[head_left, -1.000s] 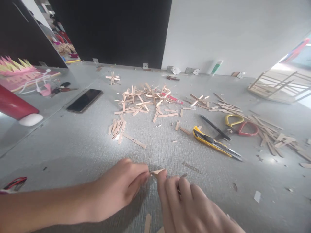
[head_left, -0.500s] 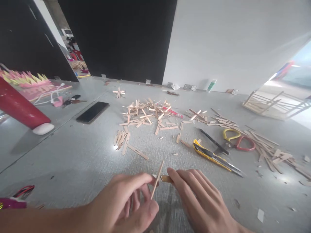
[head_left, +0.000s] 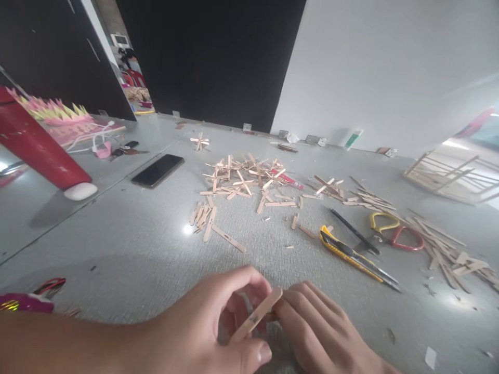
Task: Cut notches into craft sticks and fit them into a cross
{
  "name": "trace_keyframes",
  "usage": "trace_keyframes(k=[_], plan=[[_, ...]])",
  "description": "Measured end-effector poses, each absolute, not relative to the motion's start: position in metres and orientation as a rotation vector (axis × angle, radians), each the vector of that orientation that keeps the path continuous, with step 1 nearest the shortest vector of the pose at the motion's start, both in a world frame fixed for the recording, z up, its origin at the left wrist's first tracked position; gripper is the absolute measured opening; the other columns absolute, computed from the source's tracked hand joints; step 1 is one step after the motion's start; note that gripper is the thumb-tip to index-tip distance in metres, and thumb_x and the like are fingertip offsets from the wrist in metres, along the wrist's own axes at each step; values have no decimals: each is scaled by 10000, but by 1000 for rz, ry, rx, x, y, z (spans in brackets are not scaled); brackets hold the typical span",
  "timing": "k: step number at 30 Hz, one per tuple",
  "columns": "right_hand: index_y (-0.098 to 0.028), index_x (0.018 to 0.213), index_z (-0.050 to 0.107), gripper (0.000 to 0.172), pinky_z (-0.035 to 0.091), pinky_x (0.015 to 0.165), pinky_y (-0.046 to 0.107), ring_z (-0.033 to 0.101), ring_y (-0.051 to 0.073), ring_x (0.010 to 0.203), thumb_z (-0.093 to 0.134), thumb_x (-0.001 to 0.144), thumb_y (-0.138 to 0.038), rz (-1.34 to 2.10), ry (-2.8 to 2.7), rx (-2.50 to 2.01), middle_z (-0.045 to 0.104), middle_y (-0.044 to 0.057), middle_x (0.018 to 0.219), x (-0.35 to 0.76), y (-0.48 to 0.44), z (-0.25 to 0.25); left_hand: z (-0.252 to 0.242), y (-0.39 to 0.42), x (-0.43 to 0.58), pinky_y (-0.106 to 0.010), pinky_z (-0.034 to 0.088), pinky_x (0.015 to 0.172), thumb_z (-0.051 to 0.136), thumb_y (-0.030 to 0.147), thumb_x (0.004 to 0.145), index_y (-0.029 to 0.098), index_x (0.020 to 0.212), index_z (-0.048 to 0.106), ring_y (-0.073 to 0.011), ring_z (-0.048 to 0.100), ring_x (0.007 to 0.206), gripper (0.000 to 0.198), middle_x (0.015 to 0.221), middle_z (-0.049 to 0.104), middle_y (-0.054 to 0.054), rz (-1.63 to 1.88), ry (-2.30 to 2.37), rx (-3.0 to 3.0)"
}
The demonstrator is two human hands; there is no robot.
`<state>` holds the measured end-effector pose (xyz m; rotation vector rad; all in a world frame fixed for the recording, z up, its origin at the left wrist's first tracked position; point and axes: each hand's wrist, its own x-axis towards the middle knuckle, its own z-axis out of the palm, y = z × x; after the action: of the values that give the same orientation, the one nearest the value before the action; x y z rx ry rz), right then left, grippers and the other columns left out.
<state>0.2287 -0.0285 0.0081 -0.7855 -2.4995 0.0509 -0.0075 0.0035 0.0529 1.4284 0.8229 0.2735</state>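
Low in the front of the head view, my left hand (head_left: 210, 324) is closed around a wooden craft stick (head_left: 255, 317), its thumb below and fingers curled behind. The stick slants up to the right, with a dark smudge on its flat face. My right hand (head_left: 323, 330) is beside it, knuckles up and fingers bent. Its fingertips pinch a second craft stick (head_left: 272, 315) that crosses behind the first; most of that one is hidden. Both hands are just above the grey tabletop (head_left: 156, 270).
Beyond lie a heap of crossed sticks (head_left: 241, 176), a small stick pile (head_left: 200, 215) and a phone (head_left: 158, 170). To the right are a yellow box cutter (head_left: 351, 254), a black pen (head_left: 354, 231), scissors (head_left: 395, 234) and more sticks (head_left: 448, 249). A red cylinder (head_left: 42, 140) leans at left.
The craft stick in my left hand has turned so its flat face shows. My right fingers have come closer to it and curled more. The view has shifted slightly left.
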Motion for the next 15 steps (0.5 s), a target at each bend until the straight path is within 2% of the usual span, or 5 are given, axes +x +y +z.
trace_keyframes(k=[4, 7, 11, 15], plan=[[-154, 1053, 520, 295, 419, 478, 275, 525, 150, 544, 240, 1115, -224, 114, -2576, -813, 616, 24, 720, 228, -29, 1, 47, 1, -11, -278, 460, 730, 578, 313, 959, 255, 1076, 491, -154, 560, 790, 157, 854, 573, 35, 218, 795, 1297], [-168, 993, 516, 310, 375, 442, 288, 485, 143, 491, 232, 1112, -199, -63, -2578, -796, 582, -5, 657, 226, -28, 3, 45, 3, -10, -276, 416, 733, 572, 290, 986, 242, 1009, 444, -139, 503, 770, 139, 817, 541, 49, 198, 714, 1219], [-109, 1048, 546, 338, 356, 428, 303, 456, 138, 459, 214, 1099, -148, -315, -2550, -793, 550, -20, 609, 225, -26, 8, 42, 3, -7, -286, 336, 671, 545, 375, 1031, 242, 973, 376, -124, 405, 662, 224, 685, 478, 82, 178, 623, 1092], [-90, 1058, 561, 267, 364, 442, 316, 466, 149, 469, 295, 1064, -107, -440, -2566, -795, 545, -14, 615, 236, -24, 6, 39, 4, -8, -275, 321, 651, 555, 357, 1046, 237, 937, 359, -93, 374, 659, 254, 849, 480, 53, 278, 557, 1013]])
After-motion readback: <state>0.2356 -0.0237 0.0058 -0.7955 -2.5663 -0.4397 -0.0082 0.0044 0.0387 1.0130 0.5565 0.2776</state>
